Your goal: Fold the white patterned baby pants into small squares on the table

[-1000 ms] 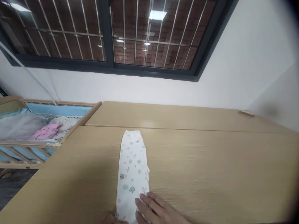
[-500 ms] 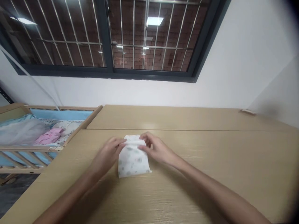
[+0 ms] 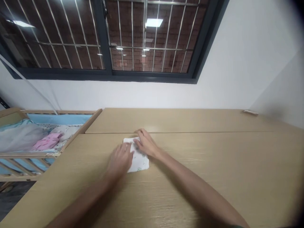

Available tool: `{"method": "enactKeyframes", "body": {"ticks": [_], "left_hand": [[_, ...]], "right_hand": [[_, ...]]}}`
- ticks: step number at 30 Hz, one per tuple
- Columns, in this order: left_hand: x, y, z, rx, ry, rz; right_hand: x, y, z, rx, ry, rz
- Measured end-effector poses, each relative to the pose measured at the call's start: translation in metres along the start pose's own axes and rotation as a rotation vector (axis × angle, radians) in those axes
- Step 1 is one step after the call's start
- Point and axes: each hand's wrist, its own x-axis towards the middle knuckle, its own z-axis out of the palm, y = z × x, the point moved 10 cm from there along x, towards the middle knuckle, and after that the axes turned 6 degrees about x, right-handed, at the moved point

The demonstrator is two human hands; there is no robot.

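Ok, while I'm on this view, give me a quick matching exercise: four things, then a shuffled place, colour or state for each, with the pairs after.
Things:
1. printed cloth
2. pink cloth
3. window frame
4. table

Descriptions:
A. dark grey, set in the white wall
B. wood-coloured, bearing both forearms' shadows
C. lying inside the cot
D. partly covered by the left hand and right hand

Pairs: 1-D, 2-C, 3-A, 4-B

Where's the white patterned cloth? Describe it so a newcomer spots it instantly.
Below the barred window is a wide wooden table. Near its middle, the left hand and right hand touch a small white cloth. Unlike the pink cloth in the crib, it lies on bare wood and bears faint printed motifs.
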Motion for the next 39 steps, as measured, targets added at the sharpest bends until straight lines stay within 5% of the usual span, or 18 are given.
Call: {"method": "enactKeyframes", "body": {"ticks": [5,9,13,18,24,29,34,39], "left_hand": [[-0.092,0.059,0.007,0.225,0.062,0.169],[-0.111,0.064,0.025,0.256,0.055,0.15],[-0.106,0.057,0.022,0.261,0.107,0.152],[-0.109,0.053,0.02,0.249,0.189,0.148],[-0.1,0.049,0.027,0.24,0.073,0.258],[-0.088,0.019,0.012,0.132,-0.02,0.442],[-0.082,-0.005,0.007,0.066,-0.068,0.508],[-0.04,-0.024,0.001,-0.08,-0.195,0.288]], "right_hand": [[-0.052,-0.085,0.05,0.005,-0.501,-0.379],[-0.079,-0.086,0.089,0.097,-0.697,-0.458],[-0.059,-0.046,0.103,0.032,-0.703,-0.352],[-0.006,0.005,0.096,-0.091,-0.619,-0.24],[0.023,0.023,0.081,-0.213,-0.487,-0.273],[-0.007,-0.004,0.035,-0.217,-0.284,-0.218],[-0.075,-0.022,0.013,-0.137,-0.438,-0.108],[-0.097,-0.023,0.007,-0.127,-0.414,-0.11]]}}
